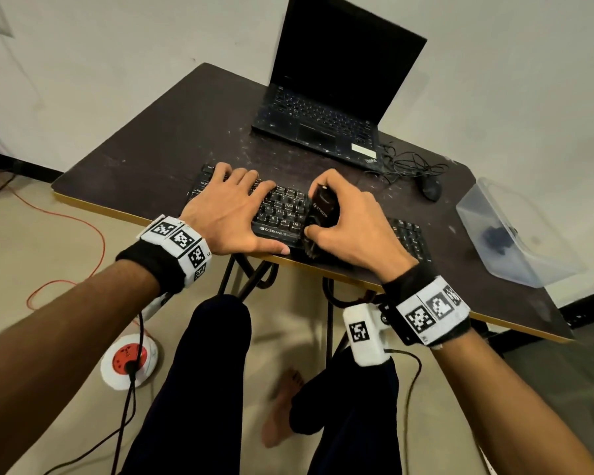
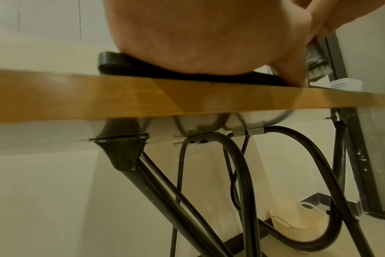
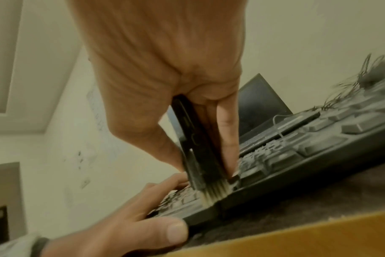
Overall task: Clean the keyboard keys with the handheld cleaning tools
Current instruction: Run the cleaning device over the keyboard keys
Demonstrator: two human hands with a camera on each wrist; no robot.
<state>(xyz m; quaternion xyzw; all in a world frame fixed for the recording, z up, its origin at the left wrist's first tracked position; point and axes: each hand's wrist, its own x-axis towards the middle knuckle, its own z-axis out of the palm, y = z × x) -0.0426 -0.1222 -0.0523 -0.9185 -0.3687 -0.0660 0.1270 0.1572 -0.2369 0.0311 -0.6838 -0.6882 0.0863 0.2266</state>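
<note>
From my head camera the room is evenly and softly lit, with only faint shadows under the bench and no glare. Its wide lens bows the walls and bench edges toward the corners. My left wrist view is warm and yellowish, the near palm soft and out of focus. My right wrist view is smeared: the brush bristles and keyboard look blurred.

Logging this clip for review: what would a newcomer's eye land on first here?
The right hand grips a black brush, bristles down on the near edge of the keyboard at the table's front. The left hand lies flat on the keyboard's left half. Behind, an open laptop shows a dark screen.
</note>
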